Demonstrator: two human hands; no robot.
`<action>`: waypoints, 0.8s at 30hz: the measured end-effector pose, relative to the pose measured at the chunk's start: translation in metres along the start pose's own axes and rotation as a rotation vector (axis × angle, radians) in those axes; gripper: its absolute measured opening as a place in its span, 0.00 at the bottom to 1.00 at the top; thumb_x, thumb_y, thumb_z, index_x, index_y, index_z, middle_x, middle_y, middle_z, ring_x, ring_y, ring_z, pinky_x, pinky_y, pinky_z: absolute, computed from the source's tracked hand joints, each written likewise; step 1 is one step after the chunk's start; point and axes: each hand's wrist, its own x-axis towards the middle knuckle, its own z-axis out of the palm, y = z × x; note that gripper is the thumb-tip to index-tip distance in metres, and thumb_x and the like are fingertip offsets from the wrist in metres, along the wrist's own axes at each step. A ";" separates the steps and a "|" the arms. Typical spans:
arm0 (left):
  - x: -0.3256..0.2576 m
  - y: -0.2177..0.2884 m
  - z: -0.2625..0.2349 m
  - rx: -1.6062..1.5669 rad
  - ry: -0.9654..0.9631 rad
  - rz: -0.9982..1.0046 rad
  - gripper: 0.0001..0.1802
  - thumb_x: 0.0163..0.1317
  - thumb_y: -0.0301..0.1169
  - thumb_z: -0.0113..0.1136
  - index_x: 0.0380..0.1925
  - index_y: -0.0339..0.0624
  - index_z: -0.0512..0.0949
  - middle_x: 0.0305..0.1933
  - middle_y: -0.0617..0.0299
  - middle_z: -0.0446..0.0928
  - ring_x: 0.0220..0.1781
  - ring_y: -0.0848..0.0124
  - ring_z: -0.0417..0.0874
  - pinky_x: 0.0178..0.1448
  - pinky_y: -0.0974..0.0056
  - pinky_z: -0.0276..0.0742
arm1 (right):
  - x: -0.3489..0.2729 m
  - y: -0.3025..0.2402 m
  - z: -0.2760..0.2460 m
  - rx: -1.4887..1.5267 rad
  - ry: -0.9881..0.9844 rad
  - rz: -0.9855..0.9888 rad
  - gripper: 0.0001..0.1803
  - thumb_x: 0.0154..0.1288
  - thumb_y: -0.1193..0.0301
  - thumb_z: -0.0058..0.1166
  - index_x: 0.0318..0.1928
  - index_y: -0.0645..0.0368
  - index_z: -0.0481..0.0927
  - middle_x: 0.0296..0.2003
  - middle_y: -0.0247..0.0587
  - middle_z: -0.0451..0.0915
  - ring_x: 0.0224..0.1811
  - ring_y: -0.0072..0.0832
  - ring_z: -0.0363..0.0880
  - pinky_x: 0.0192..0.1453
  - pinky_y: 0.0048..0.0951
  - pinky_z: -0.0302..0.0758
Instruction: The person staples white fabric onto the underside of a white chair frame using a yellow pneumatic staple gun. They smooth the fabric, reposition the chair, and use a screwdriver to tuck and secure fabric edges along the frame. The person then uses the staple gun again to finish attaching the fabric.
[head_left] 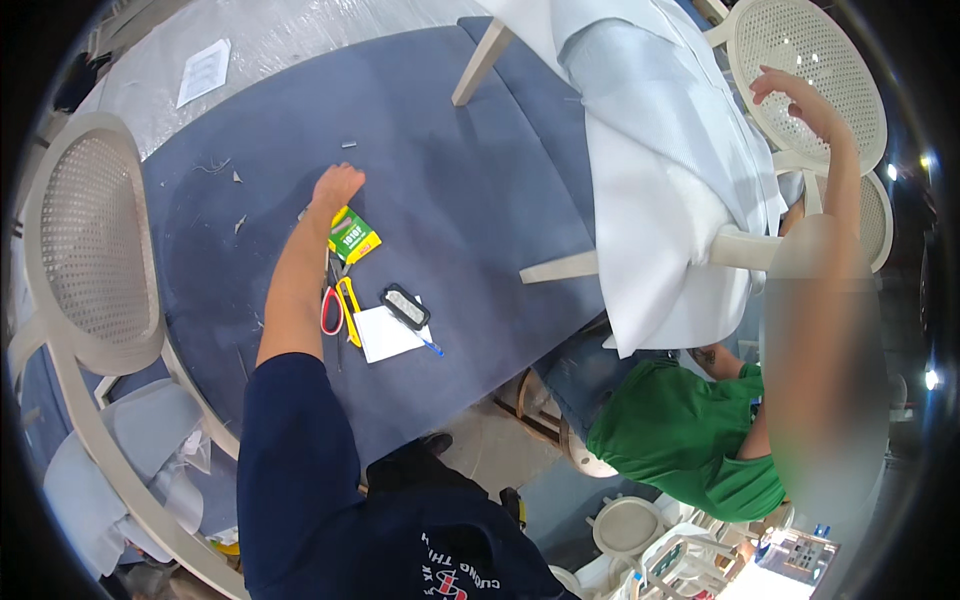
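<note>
My left hand (340, 186) reaches over the blue-grey covered tabletop, its fingers curled in. What they hold, if anything, is hidden. Just below it, partly behind my wrist, lies a small green and yellow box (354, 236). Scissors with red and white handles (331, 311) and a yellow utility knife (349, 311) lie nearer to me. Beside them a black-rimmed oblong case (405, 306) and a blue pen (431, 344) rest on white paper (386, 335). A short grey metallic piece (348, 144) sits past my hand. My right hand is out of sight.
At right, a co-worker in a green shirt (680, 435) raises a hand (800, 100) near a perforated chair back (808, 75). White padded fabric (650, 210) drapes over a chair on the table, its legs (560, 268) sticking out. Another chair (100, 240) stands left. Scraps (238, 178) lie about.
</note>
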 end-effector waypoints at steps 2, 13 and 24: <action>-0.015 -0.016 0.012 -0.141 0.140 -0.012 0.07 0.64 0.25 0.61 0.40 0.45 0.84 0.51 0.57 0.84 0.58 0.58 0.83 0.60 0.53 0.80 | 0.009 -0.009 -0.006 -0.097 -0.081 -0.108 0.15 0.66 0.66 0.48 0.48 0.54 0.83 0.54 0.34 0.83 0.64 0.33 0.74 0.69 0.47 0.71; -0.035 -0.023 0.016 -0.640 0.198 -0.170 0.12 0.57 0.26 0.71 0.40 0.38 0.80 0.46 0.50 0.82 0.54 0.46 0.81 0.56 0.47 0.77 | 0.004 -0.037 -0.022 -0.174 -0.135 -0.316 0.27 0.45 0.86 0.61 0.49 0.57 0.86 0.55 0.43 0.83 0.67 0.43 0.75 0.80 0.47 0.62; -0.022 -0.030 0.021 -0.635 0.316 -0.003 0.06 0.63 0.24 0.64 0.39 0.38 0.78 0.43 0.48 0.80 0.53 0.45 0.80 0.54 0.45 0.76 | -0.002 -0.029 -0.026 -0.128 -0.140 -0.326 0.29 0.43 0.87 0.63 0.51 0.59 0.85 0.54 0.45 0.84 0.65 0.43 0.76 0.81 0.47 0.61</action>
